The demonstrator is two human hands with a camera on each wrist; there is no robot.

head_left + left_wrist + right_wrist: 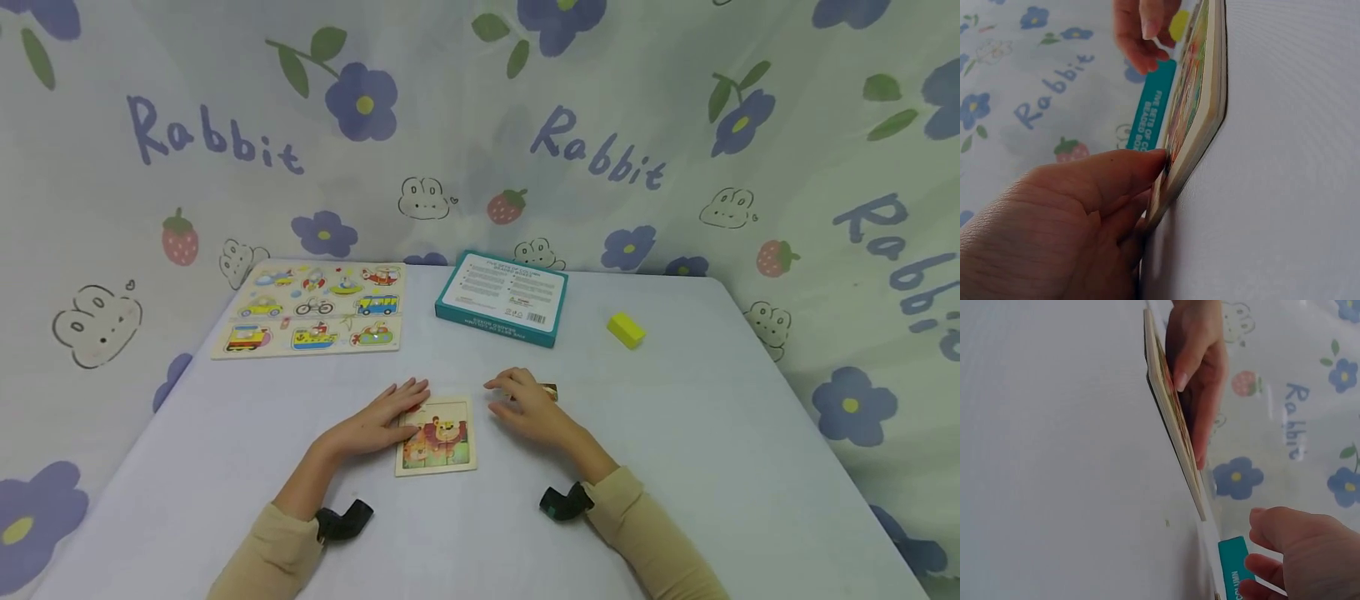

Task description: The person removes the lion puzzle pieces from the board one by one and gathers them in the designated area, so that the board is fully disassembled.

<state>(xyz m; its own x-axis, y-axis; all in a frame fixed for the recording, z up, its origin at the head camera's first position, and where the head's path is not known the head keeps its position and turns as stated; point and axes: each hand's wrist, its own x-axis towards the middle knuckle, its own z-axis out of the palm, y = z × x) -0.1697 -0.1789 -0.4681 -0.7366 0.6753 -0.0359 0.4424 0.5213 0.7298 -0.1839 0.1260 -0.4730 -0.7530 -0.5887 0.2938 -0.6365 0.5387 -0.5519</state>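
A small wooden jigsaw puzzle [438, 454] with an animal picture lies flat on the table in front of the person. The left hand [375, 422] rests on its left side, fingers fairly straight along the upper left corner. In the left wrist view, the thumb of that hand [1054, 219] touches the face of the puzzle [1200, 131]. To the right of the puzzle, the right hand [531, 410] hangs with loosely bent fingers. It holds nothing visible, as the right wrist view of this hand [1310, 550] also shows. A small dark puzzle piece [551, 391] lies partly hidden behind it.
At the back left lies a wooden peg board [341, 325] with vehicle pictures. A teal and white box [502, 296] lies at the back middle, and a yellow block [626, 330] to its right. The white tabletop [465, 542] meets a printed curtain behind.
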